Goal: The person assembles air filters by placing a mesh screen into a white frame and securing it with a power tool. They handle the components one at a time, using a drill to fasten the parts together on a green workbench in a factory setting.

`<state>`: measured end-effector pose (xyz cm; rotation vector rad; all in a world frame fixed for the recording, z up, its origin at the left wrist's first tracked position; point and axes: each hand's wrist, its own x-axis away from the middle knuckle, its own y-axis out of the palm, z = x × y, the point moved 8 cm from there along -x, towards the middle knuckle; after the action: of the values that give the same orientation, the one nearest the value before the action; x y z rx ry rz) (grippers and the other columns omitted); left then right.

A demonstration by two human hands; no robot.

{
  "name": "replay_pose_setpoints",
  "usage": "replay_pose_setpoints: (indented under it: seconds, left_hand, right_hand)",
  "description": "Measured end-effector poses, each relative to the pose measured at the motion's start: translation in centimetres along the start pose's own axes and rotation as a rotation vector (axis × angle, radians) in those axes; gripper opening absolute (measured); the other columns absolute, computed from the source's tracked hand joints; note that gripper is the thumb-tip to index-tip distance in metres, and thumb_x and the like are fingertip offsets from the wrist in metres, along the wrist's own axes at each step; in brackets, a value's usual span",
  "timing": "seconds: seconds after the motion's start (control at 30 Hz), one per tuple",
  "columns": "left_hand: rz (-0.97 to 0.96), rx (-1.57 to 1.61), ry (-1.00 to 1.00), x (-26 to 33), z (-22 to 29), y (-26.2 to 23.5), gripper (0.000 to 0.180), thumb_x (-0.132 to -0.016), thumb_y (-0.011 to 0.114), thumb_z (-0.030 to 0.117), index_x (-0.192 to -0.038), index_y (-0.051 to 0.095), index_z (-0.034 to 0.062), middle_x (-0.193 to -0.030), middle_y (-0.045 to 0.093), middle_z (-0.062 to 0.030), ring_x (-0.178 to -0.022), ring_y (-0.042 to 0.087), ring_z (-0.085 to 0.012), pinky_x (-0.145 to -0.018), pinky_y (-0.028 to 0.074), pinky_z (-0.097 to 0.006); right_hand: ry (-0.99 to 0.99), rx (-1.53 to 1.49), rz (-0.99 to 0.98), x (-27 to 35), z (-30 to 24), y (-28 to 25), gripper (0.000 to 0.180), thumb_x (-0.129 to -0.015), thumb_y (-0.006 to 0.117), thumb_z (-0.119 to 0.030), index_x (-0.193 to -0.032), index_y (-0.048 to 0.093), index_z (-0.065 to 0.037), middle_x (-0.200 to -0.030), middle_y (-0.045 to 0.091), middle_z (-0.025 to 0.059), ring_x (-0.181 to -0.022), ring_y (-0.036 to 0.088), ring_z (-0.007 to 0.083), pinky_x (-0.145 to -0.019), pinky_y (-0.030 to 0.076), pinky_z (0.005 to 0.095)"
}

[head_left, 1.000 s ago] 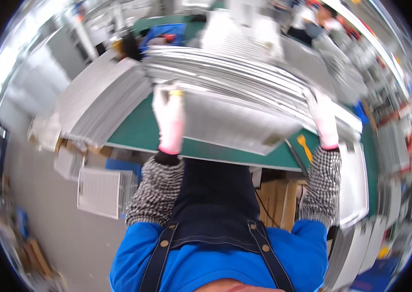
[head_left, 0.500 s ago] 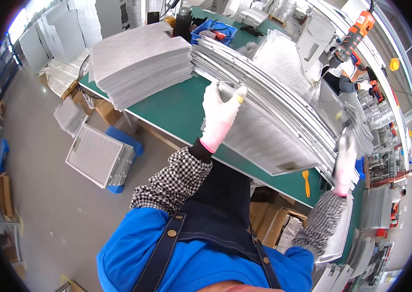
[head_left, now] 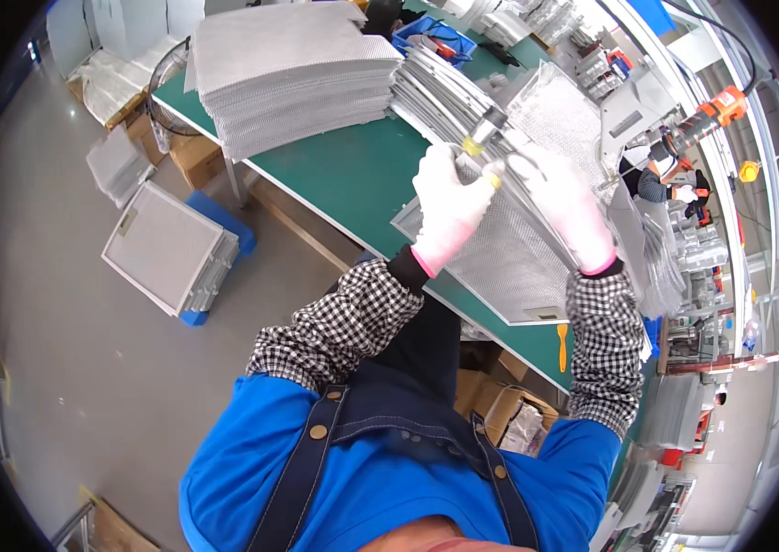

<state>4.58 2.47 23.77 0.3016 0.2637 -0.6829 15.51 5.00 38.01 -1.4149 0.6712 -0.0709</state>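
Over the green table, my left hand (head_left: 449, 204) in a white glove is closed on the far edge of a framed metal mesh panel (head_left: 513, 262). The panel lies slanted at the table's near side. My right hand (head_left: 562, 198), also gloved, is closed around a small mallet with a yellow face (head_left: 489, 127). Its head is just beyond my left fingertips, over the panel's edge; whether it touches cannot be seen. Most of the handle is hidden by the glove. Long metal frame strips (head_left: 440, 81) lie in a pile behind my hands.
A tall stack of mesh sheets (head_left: 306, 87) stands on the green table (head_left: 343, 184) at left. An orange scraper (head_left: 562, 348) lies by the near edge. A blue basket (head_left: 454, 46) sits behind; a power screwdriver (head_left: 707, 121) hangs at right. Framed panels (head_left: 164, 244) are stacked on the floor.
My right hand has brought the mallet from the right end of the strips leftward to beside my left hand. My left hand stays on the panel's edge. The view has shifted slightly.
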Motion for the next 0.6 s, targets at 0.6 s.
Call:
replay_pose_setpoints:
  seconds: [0.6]
  left_hand:
    - [0.01,-0.005,0.1,-1.1,1.0,-0.4,0.05,-0.079,0.085,0.039,-0.094,0.059,-0.0009,-0.083,0.058,-0.0119,-0.074,0.057,-0.0223,-0.069,0.049,-0.037]
  right_hand:
    - [0.368,-0.127,0.138,-1.2,2.1,-4.7,0.033,-0.099,0.061,-0.025,-0.125,0.068,-0.007,-0.101,0.075,0.0129,-0.094,0.072,0.0307,-0.081,0.054,0.0403]
